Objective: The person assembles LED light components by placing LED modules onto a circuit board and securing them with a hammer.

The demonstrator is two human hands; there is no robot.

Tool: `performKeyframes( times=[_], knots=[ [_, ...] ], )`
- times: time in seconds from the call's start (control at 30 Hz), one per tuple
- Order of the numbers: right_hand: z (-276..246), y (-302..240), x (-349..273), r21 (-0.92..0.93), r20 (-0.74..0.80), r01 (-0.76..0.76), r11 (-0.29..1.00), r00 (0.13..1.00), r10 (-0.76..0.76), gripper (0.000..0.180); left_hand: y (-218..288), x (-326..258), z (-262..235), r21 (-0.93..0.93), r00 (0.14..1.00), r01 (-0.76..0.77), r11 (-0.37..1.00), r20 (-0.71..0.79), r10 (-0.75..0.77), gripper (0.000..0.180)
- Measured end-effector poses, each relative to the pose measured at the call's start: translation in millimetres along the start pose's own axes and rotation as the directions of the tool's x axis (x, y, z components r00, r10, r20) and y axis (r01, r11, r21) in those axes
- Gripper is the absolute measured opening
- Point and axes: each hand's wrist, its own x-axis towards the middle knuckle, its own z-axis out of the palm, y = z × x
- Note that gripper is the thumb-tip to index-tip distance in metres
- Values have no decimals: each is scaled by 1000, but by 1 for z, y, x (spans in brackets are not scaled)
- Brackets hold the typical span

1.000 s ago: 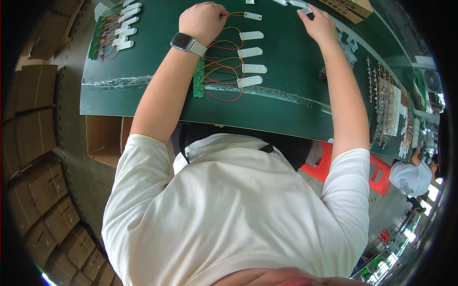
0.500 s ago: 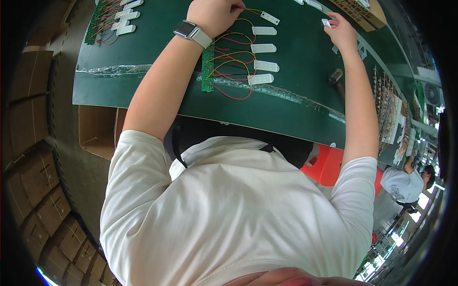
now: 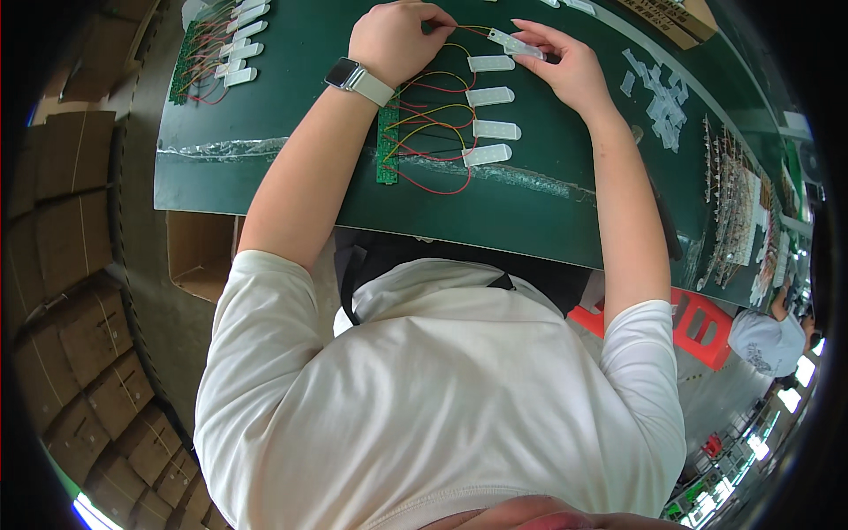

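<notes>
My left hand, a watch on its wrist, pinches thin red and yellow wires. These wires run to a small white LED board held off to its right. The fingers of my right hand are closed around that board's far end, where a pale translucent plastic piece seems to lie against it. Below them, several white round-ended pieces lie in a column. Red and yellow wires join these to a long green circuit board beneath my left forearm.
A second green circuit board with wired white pieces lies at the far left. Clear plastic pieces are heaped on the right, with bundles of wired parts beyond. An open carton stands at the far right; a red stool is below the table edge.
My right hand has come leftward with a small pale piece, from the table's right side to the LED board. My left hand still pinches the wires. The whole view has shifted slightly.
</notes>
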Motion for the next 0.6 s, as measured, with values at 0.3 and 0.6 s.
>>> performKeyframes(
  times=[0.3, 0.6],
  knots=[
    [-3, 6, -15, -553, -219, 98, 828, 941, -257, 46, -22, 0, 13, 138, 995, -64, 988, 80, 53, 15],
    [4, -4, -13, -413, -158, 178, 893, 952, -263, 42, -6, 3, 6, 139, 988, -129, 982, 105, 115, 13]
  ],
)
